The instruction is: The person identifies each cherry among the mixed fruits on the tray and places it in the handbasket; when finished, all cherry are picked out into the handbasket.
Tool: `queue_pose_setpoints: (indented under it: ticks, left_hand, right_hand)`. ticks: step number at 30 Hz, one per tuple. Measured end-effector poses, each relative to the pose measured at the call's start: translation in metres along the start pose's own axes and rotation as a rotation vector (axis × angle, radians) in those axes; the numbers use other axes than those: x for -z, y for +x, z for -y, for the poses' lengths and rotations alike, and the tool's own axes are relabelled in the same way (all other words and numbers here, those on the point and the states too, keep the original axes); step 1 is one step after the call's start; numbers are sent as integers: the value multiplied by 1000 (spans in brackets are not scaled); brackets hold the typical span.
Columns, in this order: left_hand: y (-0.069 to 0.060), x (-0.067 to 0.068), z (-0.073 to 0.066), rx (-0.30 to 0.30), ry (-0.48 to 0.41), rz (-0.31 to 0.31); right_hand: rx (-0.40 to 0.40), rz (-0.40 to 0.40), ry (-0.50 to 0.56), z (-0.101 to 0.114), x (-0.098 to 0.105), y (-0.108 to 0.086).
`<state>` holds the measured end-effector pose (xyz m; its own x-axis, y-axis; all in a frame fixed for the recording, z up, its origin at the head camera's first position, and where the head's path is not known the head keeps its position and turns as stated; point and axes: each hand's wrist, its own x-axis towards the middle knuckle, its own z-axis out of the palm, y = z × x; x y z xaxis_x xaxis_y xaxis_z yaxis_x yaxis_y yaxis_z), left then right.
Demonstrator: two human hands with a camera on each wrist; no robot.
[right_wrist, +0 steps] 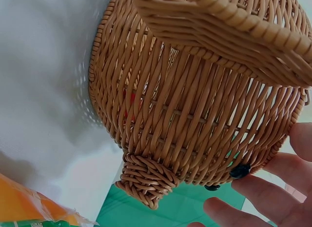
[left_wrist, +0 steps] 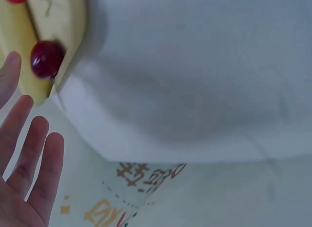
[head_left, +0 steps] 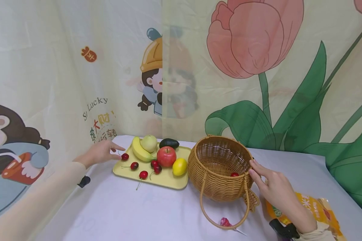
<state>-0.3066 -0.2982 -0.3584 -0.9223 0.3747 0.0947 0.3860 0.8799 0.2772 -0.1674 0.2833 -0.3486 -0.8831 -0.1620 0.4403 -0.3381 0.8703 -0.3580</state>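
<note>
My left hand (head_left: 101, 153) reaches to the left end of a yellow tray (head_left: 166, 182), thumb and fingers apart. A dark red cherry (head_left: 125, 156) lies just beyond its fingertips; in the left wrist view this cherry (left_wrist: 47, 59) sits by the tray's edge. More cherries (head_left: 143, 174) lie on the tray beside a banana (head_left: 141, 151), a red apple (head_left: 166, 156) and a lemon (head_left: 179, 166). My right hand (head_left: 274, 182) touches the right rim of a wicker basket (head_left: 220, 187) with fairly straight fingers. Inside the basket a red fruit (head_left: 234, 174) shows.
Behind the apple are a pale round fruit (head_left: 149, 143) and a dark green, eggplant-shaped item (head_left: 169, 143). A wrapped lollipop (head_left: 225, 222) lies by the basket's handle. An orange food packet (head_left: 315, 209) lies under the right forearm. Printed curtains (head_left: 184, 127) hang behind the table.
</note>
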Motion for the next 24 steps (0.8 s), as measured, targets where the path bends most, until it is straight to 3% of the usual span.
queue_pose_setpoints:
  ticks: [5, 13, 24]
  left_hand:
    - [1, -16, -1, 13, 4, 14]
    - [9, -29, -2, 31, 39, 54]
    - [12, -28, 0, -5, 63, 12]
  right_hand:
    - [-12, 15, -11, 0, 1, -1]
    - [-16, 15, -5, 0, -1, -1]
    - [-15, -7, -11, 0, -2, -1]
